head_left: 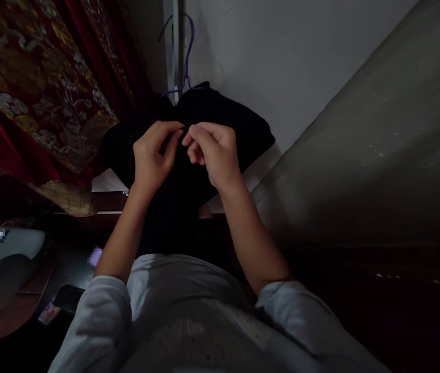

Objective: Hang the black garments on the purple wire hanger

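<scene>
A black garment hangs on a purple wire hanger against a white wall. Both my hands are raised in front of its upper part. My left hand curls its fingers toward the middle, thumb and forefinger pinched at the dark cloth. My right hand is closed, fingertips meeting the left hand's. Whatever small part they pinch is lost in the dark fabric.
Red and gold patterned cloth hangs at the left. A tall grey panel slants along the right. Lower left, a grey rounded object and a dark phone lie on a brown surface.
</scene>
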Demonstrator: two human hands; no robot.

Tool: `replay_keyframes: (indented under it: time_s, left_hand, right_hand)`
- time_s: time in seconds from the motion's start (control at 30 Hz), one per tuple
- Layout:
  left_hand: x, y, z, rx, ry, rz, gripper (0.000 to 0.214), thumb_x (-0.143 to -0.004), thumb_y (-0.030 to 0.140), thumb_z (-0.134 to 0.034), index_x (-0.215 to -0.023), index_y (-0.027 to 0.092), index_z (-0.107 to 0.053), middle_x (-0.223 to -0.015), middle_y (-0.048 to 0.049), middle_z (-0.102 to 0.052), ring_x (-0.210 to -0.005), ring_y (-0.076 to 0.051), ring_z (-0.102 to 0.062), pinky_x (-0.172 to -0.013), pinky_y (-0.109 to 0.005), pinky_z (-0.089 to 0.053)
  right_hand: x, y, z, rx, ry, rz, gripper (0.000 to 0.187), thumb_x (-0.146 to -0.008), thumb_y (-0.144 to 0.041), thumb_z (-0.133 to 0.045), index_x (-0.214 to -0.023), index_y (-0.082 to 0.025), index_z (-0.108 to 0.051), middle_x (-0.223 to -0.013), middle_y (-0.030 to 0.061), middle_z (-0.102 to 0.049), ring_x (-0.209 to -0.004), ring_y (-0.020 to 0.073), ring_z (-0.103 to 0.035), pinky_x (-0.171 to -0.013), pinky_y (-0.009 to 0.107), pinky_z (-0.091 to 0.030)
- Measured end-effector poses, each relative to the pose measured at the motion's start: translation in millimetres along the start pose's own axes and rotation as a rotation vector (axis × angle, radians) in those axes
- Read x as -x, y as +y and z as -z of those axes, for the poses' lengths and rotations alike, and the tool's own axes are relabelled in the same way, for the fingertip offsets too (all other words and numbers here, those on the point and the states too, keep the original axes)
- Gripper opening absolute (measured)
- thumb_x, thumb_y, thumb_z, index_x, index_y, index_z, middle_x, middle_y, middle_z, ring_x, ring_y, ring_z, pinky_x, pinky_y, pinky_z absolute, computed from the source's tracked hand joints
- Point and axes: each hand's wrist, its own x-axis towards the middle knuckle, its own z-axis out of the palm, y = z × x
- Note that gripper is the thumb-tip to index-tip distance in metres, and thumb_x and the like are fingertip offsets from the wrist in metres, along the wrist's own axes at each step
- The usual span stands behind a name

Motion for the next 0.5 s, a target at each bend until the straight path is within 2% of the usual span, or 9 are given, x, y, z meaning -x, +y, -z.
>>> replay_keyframes:
  time_s: [0.07, 0.13, 0.2, 0.27, 0.3, 0.37, 0.4, 0.43, 0.5]
  left_hand:
    - [-6.2, 0.0, -2.1, -0.021, 0.063, 0.0, 0.037, -0.109, 0.046, -0.046, -0.104, 0.016, -0.067, -0.097, -0.0058, -0.068, -0.094, -0.017, -0.068, -0.09, -0.032, -0.053]
    - [-10.3, -5.1, 8.2, -0.035, 0.236, 0.017, 0.041, -0.11, 0.05, -0.044, -0.106, 0.014, -0.064, -0.099, -0.0051, -0.065, -0.098, -0.016, -0.065, -0.095, -0.032, -0.051]
    - [-8.9, -23.7, 33.0, -0.036, 0.468, 0.085, 0.044, -0.107, 0.056, -0.047, -0.11, 0.013, -0.061, -0.104, -0.0032, -0.061, -0.109, -0.017, -0.062, -0.105, -0.035, -0.045]
    - [4.6, -56.9, 64.7, -0.01, 0.584, 0.2, 0.047, -0.104, 0.063, -0.049, -0.112, 0.018, -0.06, -0.109, -0.0005, -0.061, -0.125, -0.02, -0.055, -0.112, -0.038, -0.039]
    - [17.2, -76.0, 78.7, 0.044, 0.514, 0.292, 0.049, -0.105, 0.067, -0.041, -0.11, 0.022, -0.06, -0.107, 0.001, -0.064, -0.132, -0.021, -0.051, -0.112, -0.039, -0.038]
    - [52.6, -109.2, 93.7, 0.122, 0.277, 0.501, 0.063, -0.106, 0.072, -0.02, -0.1, 0.025, -0.063, -0.094, 0.0008, -0.069, -0.133, -0.021, -0.052, -0.105, -0.043, -0.042]
    - [73.3, -119.9, 92.6, 0.146, 0.153, 0.624, 0.067, -0.105, 0.073, -0.016, -0.096, 0.026, -0.063, -0.089, 0.0003, -0.07, -0.129, -0.021, -0.055, -0.101, -0.044, -0.044]
    - [94.4, -125.4, 85.6, 0.15, 0.097, 0.686, 0.068, -0.104, 0.074, -0.017, -0.091, 0.025, -0.064, -0.082, -0.0012, -0.07, -0.121, -0.022, -0.06, -0.095, -0.046, -0.047]
    - [132.4, -121.9, 58.1, 0.146, 0.02, 0.739, 0.068, -0.103, 0.073, -0.021, -0.082, 0.023, -0.064, -0.071, -0.0036, -0.068, -0.102, -0.024, -0.067, -0.083, -0.046, -0.052]
  right_hand:
    - [-1.9, 17.0, -2.4, 0.067, 0.056, 0.013, 0.033, -0.099, -0.037, -0.056, -0.074, -0.016, -0.06, -0.051, -0.0047, -0.047, -0.046, 0.0053, -0.046, -0.047, 0.016, -0.035]
    - [0.8, 41.1, -5.4, 0.124, 0.071, -0.042, 0.032, -0.097, -0.031, -0.057, -0.069, -0.016, -0.062, -0.048, -0.0041, -0.047, -0.045, 0.0059, -0.044, -0.047, 0.019, -0.034]
    - [10.0, 64.9, -6.6, 0.136, 0.047, -0.142, 0.032, -0.095, -0.026, -0.056, -0.064, -0.016, -0.062, -0.046, -0.0033, -0.048, -0.043, 0.0064, -0.044, -0.048, 0.02, -0.034]
    - [26.4, 82.1, -5.2, 0.098, 0.023, -0.221, 0.031, -0.091, -0.023, -0.055, -0.062, -0.017, -0.062, -0.046, -0.0027, -0.049, -0.044, 0.007, -0.045, -0.049, 0.021, -0.035]
    - [36.7, 87.5, -4.0, 0.068, 0.019, -0.24, 0.029, -0.09, -0.023, -0.054, -0.062, -0.017, -0.061, -0.046, -0.0027, -0.05, -0.045, 0.0073, -0.046, -0.05, 0.021, -0.035]
    - [59.1, 93.6, -2.8, 0.008, 0.004, -0.263, 0.026, -0.086, -0.026, -0.055, -0.062, -0.017, -0.062, -0.047, -0.0028, -0.05, -0.046, 0.0075, -0.046, -0.051, 0.022, -0.035]
    - [69.9, 95.6, -3.3, -0.023, -0.01, -0.282, 0.026, -0.085, -0.027, -0.055, -0.062, -0.017, -0.062, -0.047, -0.0028, -0.05, -0.046, 0.0075, -0.046, -0.051, 0.022, -0.034]
    - [79.5, 97.7, -4.3, -0.059, -0.023, -0.31, 0.025, -0.083, -0.028, -0.056, -0.061, -0.017, -0.061, -0.047, -0.0026, -0.05, -0.045, 0.0074, -0.045, -0.05, 0.021, -0.033]
    - [93.2, 104.5, -6.6, -0.161, 0.014, -0.4, 0.024, -0.079, -0.03, -0.059, -0.059, -0.017, -0.06, -0.047, -0.0021, -0.05, -0.044, 0.0071, -0.044, -0.047, 0.021, -0.03]
